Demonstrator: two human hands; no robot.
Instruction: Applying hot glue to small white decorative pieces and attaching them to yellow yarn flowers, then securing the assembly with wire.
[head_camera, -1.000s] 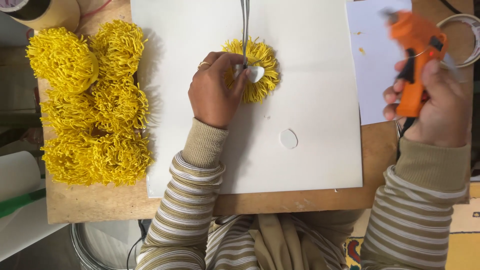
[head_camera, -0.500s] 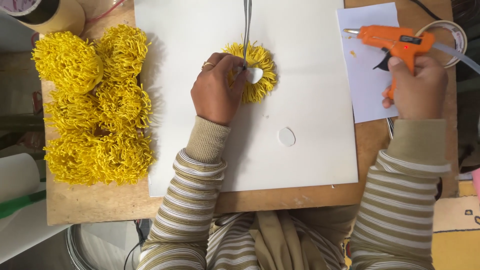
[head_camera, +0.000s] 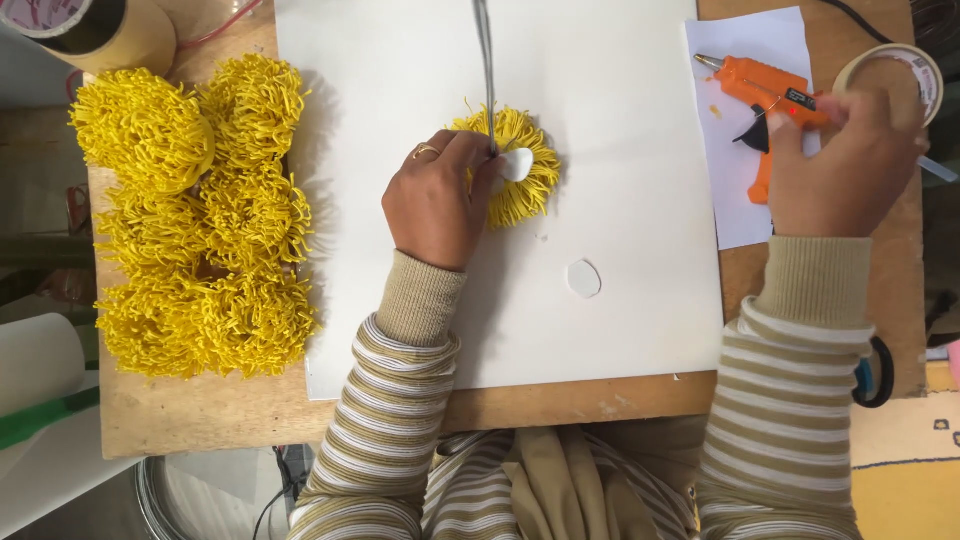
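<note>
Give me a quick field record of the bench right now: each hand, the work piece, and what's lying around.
left hand: pressing the yellow fringed flower and a white disc against the thin stem
right hand: on the orange glue gun, which lies over a paper sheet
surface: white board on a wooden table
spare white disc: loose on the board
finished yellow flowers: piled left of the board
tape roll: by the right hand

You see yellow fringed paper flowers (head_camera: 195, 215), an orange plastic glue gun (head_camera: 765, 95), a white paper sheet (head_camera: 640, 180), and beige-and-white striped knit sleeves (head_camera: 385, 440).
</note>
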